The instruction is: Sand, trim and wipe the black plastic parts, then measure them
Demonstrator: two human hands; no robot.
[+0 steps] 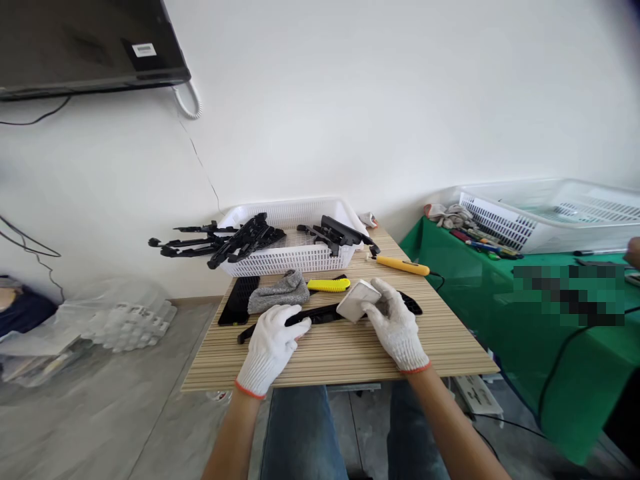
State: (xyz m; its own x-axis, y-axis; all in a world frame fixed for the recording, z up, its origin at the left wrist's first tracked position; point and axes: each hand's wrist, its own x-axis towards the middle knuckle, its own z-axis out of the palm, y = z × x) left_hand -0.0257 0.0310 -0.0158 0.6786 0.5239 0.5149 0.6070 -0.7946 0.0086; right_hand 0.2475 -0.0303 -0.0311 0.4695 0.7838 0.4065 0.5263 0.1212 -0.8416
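My left hand [273, 345], in a white knit glove with an orange cuff, has its fingers closed on the left part of a long black plastic strip [324, 315] lying across the table. My right hand [396, 325], gloved alike, pinches a flat white rectangular pad [357, 300] above the strip's right half. Whether the pad touches the strip I cannot tell. Just behind the strip are a bunched grey cloth [280, 292] and a tool with a ribbed yellow handle [329, 285]. A black phone-like slab [240, 300] lies left of the cloth.
At the back of the wood-grain table [330, 363], a white basket [295, 260] holds several black plastic parts [245, 240] that overhang its rim. A yellow-handled corded tool [403, 265] lies at right. The neighbouring green-covered table [465, 293] bears white baskets [500, 223] and pens.
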